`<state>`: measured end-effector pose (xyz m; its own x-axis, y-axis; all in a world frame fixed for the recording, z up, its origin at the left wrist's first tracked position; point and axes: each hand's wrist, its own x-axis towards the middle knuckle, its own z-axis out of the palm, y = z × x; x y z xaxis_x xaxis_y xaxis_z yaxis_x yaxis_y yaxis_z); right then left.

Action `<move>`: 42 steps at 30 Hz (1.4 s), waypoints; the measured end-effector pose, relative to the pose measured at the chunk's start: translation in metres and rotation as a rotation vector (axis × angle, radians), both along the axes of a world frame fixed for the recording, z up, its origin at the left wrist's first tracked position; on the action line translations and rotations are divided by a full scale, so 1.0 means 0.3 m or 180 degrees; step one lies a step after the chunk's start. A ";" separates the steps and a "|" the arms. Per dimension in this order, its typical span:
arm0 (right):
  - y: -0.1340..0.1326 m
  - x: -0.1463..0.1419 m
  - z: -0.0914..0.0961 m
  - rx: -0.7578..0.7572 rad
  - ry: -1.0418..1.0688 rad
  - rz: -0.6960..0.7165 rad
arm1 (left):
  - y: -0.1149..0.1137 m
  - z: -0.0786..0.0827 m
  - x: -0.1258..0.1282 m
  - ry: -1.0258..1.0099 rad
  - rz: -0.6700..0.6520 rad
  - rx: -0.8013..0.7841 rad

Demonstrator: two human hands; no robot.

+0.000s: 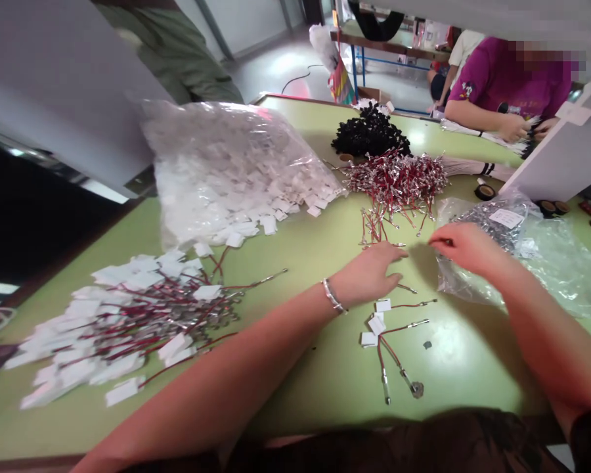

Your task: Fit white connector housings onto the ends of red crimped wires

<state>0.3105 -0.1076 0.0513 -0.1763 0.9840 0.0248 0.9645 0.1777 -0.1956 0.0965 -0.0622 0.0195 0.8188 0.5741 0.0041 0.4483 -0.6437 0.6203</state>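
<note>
Loose red wires [373, 230] are lying just beyond the left hand [369, 274], whose fingers are resting flat and close together on the table [325, 374]. The right hand [465, 249] is pressing its fingertips together in a pinch; what they are holding is too small to tell. It is touching a bag [551, 269]. Tagged wires [389, 326] are lying behind the left fingers.

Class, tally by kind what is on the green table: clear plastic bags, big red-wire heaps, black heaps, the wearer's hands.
Clear plastic bags: 2 (bag of white plugs, bag of metal parts)
Big red-wire heaps: 2 (bare heap, plugged heap)
Black heaps: 1 (black heap)
Hands: 2 (left hand, right hand)
Total: 7
</note>
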 end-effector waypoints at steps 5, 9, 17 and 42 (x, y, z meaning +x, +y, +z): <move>0.008 0.128 -0.027 -0.0568 -0.0783 -0.0199 | -0.024 -0.019 0.027 0.0167 -0.0351 0.0157; -0.034 0.115 -0.090 -0.0387 -0.0566 -0.0129 | -0.025 -0.037 0.041 -0.0001 -0.0365 0.0007; -0.041 0.082 -0.055 0.0305 0.0174 -0.0429 | 0.025 -0.043 0.033 -0.1036 0.1107 -0.1760; -0.054 -0.120 -0.116 0.1063 0.1265 0.0031 | 0.015 -0.027 0.024 -0.1161 0.1184 -0.1813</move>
<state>0.2745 -0.1238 0.0165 -0.0986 0.9094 0.4041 0.8253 0.3016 -0.4774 0.1037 -0.0578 0.0115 0.5750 0.8057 -0.1420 0.2761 -0.0278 0.9607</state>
